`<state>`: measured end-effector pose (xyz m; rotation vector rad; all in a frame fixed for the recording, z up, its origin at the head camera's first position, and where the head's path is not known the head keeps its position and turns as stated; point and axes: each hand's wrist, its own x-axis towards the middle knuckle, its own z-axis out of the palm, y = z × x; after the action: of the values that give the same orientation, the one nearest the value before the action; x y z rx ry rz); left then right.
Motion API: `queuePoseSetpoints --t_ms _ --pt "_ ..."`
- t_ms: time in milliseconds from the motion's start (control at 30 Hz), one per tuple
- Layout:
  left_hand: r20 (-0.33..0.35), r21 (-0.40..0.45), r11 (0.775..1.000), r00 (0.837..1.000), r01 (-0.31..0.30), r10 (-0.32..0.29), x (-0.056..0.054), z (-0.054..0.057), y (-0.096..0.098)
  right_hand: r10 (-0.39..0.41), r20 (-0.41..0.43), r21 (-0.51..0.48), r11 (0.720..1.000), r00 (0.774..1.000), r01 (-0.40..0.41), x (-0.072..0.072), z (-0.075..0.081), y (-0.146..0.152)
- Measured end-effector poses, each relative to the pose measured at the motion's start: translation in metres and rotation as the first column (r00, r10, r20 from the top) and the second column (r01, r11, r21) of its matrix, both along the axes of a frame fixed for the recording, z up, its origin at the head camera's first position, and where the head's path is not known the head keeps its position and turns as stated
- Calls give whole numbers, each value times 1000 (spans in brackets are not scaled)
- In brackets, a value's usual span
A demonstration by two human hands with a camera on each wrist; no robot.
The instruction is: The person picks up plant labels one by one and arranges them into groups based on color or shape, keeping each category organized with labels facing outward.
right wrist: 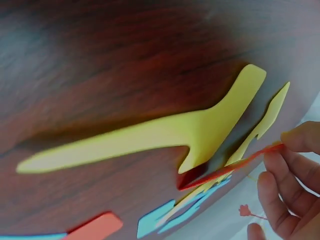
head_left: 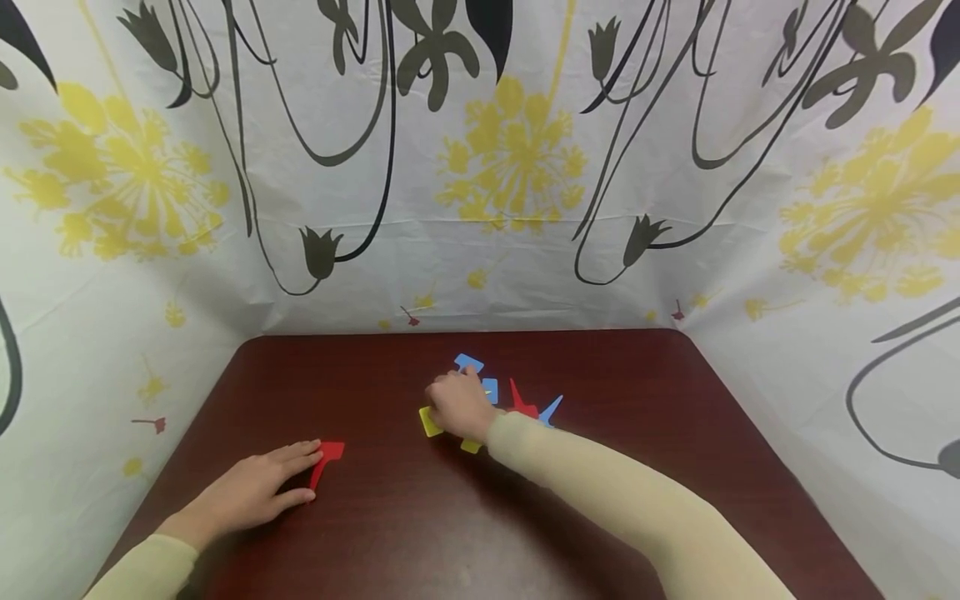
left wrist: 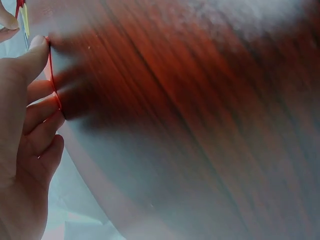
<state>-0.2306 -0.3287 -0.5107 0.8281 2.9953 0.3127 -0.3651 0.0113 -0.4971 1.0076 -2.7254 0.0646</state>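
Note:
In the head view my left hand (head_left: 258, 487) lies low on the left of the table, fingers fairly straight. Its fingertips touch the head of a red T-shaped plant label (head_left: 330, 451), and the thumb is by its stake. My right hand (head_left: 459, 404) reaches over the cluster of labels at the centre. In the right wrist view its thumb and finger pinch a thin red plant label (right wrist: 225, 175) by one end. Beside that lies a large yellow T-shaped label (right wrist: 190, 127), with a second yellow label (right wrist: 270, 116) behind it.
Blue labels (head_left: 469, 362) lie beyond the right hand; another red label (head_left: 523, 408) and a blue label (head_left: 551, 411) lie to its right. The dark brown table (head_left: 360, 375) is bordered at back and sides by a white floral-patterned cloth (head_left: 420, 192).

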Motion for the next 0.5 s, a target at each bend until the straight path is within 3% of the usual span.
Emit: queuePoseSetpoints --t_ms 300,500 --pt "-21 -30 1000 1000 9 -10 -3 -4 0 126 -76 58 991 989 -122 3 11 12" --pt "14 -19 999 1000 26 -26 -4 -2 -1 181 -131 60 983 975 -175 8 20 19"
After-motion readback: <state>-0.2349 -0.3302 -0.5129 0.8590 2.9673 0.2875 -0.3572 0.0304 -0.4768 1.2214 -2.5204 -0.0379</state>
